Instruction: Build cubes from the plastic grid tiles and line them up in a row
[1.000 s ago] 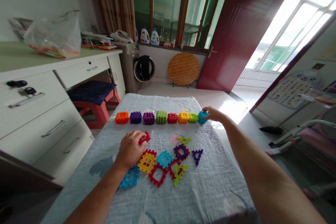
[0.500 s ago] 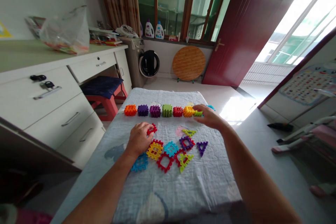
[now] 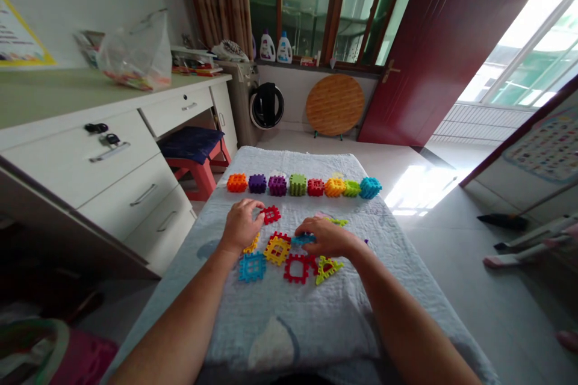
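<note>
Currently | surface: pale-blue cloth (image 3: 343, 319), cube row (image 3: 298, 184) across far end | left hand (image 3: 242, 225) pinches red square (image 3: 277, 213) | right hand (image 3: 326, 236) curls over blue square (image 3: 300, 241) among loose pieces (image 3: 270, 249), grip unclear | room: white desk (image 3: 121, 177) left, washing machine (image 3: 241, 96), window (image 3: 307, 3), red door (image 3: 451, 42)

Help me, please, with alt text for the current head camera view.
The left hand is at the edge of a red plastic square and the right hand partly covers a blue piece, among loose pieces on a cloth-covered table. Beyond them, eight colourful blocks form a row.

Tbl front (image 3: 334, 325) passable; pcs (image 3: 272, 251) blk mid.
</note>
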